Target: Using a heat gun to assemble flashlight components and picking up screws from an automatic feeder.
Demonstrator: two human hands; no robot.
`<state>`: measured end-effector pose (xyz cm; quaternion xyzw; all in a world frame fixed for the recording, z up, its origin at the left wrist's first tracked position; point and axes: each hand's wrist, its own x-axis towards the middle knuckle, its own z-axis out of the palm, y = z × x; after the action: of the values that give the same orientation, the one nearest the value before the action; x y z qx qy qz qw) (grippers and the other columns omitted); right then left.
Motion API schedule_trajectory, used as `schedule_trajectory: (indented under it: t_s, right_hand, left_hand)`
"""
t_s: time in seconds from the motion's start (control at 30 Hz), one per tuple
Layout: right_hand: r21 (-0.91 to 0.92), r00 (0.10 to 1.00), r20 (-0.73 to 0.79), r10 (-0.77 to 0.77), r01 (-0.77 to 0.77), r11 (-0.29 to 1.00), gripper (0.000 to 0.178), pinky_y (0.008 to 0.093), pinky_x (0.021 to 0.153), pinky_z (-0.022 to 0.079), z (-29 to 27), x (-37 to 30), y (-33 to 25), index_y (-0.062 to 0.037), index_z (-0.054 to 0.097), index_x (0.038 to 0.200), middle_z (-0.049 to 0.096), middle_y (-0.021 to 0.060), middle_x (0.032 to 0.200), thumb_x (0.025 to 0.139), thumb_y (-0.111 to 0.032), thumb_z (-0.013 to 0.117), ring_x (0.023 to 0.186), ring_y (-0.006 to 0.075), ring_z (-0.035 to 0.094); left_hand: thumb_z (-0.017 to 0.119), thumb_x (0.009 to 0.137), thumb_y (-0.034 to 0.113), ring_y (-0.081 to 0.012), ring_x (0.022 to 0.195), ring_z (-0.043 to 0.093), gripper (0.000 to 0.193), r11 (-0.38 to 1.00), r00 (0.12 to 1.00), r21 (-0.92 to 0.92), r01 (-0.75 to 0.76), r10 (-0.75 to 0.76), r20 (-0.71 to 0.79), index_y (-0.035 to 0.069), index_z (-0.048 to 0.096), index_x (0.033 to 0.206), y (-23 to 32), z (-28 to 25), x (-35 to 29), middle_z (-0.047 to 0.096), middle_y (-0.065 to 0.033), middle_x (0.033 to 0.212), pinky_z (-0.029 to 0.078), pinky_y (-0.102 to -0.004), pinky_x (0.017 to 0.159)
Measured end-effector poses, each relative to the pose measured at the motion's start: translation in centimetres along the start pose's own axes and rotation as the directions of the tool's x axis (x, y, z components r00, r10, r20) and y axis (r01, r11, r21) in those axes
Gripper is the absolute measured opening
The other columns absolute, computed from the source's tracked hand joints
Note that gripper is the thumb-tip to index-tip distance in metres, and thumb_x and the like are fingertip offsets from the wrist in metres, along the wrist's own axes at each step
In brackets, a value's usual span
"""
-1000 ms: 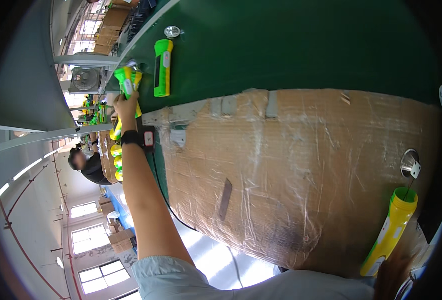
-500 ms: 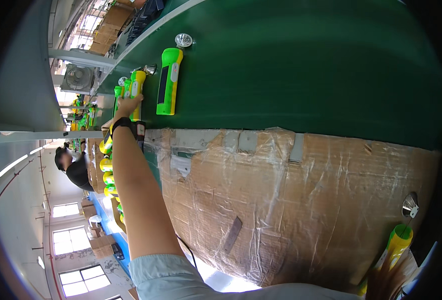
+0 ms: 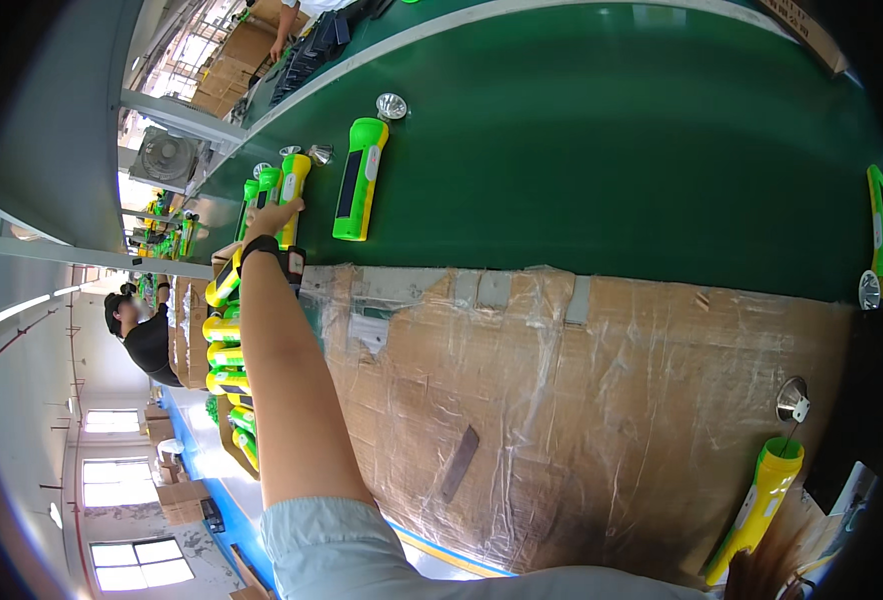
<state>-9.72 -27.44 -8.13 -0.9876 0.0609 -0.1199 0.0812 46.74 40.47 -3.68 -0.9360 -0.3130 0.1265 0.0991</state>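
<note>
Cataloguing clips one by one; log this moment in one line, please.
left hand: touching yellow-green flashlight | right hand: holding yellow flashlight, reflector beyond its open end | around: green surface, cardboard sheet

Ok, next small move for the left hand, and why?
Probably ease the left hand off the yellow-green flashlight: it lies on the green table beside other flashlights, while the nearer flashlight has its reflector outside, on a wire.

On the surface (image 3: 612, 150), one flashlight (image 3: 364, 185) lay at eleven o'clock, a reflector (image 3: 392, 106) just beyond its head; another flashlight (image 3: 877, 215) lay at three. Cardboard (image 3: 602, 390) stretched toward four.
</note>
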Motion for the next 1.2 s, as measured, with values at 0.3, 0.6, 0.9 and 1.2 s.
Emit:
schedule_trajectory:
  t_s: [0.3,0.6,0.9,1.2]
  right_hand:
    - [-0.089,0.999,-0.047,-0.023,0.018,0.996,0.016,0.0415,0.073,0.042,1.0,0.9,-1.0,-0.0028,0.050,0.099,0.050,0.0175,0.084,0.083,-0.002,0.053,0.073,0.0317,0.048]
    - [-0.127,0.985,-0.149,-0.092,0.073,0.989,0.015,0.0412,0.072,0.042,1.4,1.0,-1.1,-0.0027,0.051,0.098,0.049,0.0168,0.083,0.083,-0.003,0.053,0.072,0.0311,0.048]
    - [-0.184,0.955,-0.255,-0.153,0.107,0.977,0.014,0.0409,0.071,0.042,1.0,0.0,0.2,-0.0027,0.051,0.097,0.049,0.0162,0.081,0.083,-0.003,0.054,0.070,0.0304,0.048]
    - [-0.321,0.919,-0.341,-0.199,0.085,0.943,0.014,0.0405,0.071,0.042,-0.9,-1.9,1.4,-0.0026,0.052,0.096,0.049,0.0156,0.079,0.083,-0.004,0.054,0.069,0.0298,0.048]
  left_hand:
    - [0.061,0.062,0.058,-0.0300,0.114,0.049,0.082,0.926,0.988,-0.363,-0.107,0.141,0.068,0.005,0.053,0.123,-1.8,0.0,1.0,0.053,-0.0189,0.123,0.037,-0.0372,0.093]
    - [0.058,0.067,0.057,-0.0436,0.110,0.048,0.073,0.944,0.808,-0.224,-0.243,0.069,-0.585,0.006,0.056,0.120,1.6,-1.7,-7.3,0.052,-0.0273,0.113,0.041,-0.0452,0.092]
    - [0.036,0.076,0.057,-0.0266,0.124,0.043,0.075,0.774,0.933,-0.633,0.009,-0.235,-0.274,0.002,0.052,0.124,-17.8,-6.8,-4.2,0.051,-0.0160,0.129,0.021,-0.0430,0.101]
    - [0.029,0.092,0.049,-0.0453,0.130,0.026,0.064,0.772,0.888,-0.488,0.408,-0.460,0.014,0.006,0.031,0.139,-13.9,-2.0,-11.0,0.015,-0.0252,0.146,0.027,-0.0573,0.101]
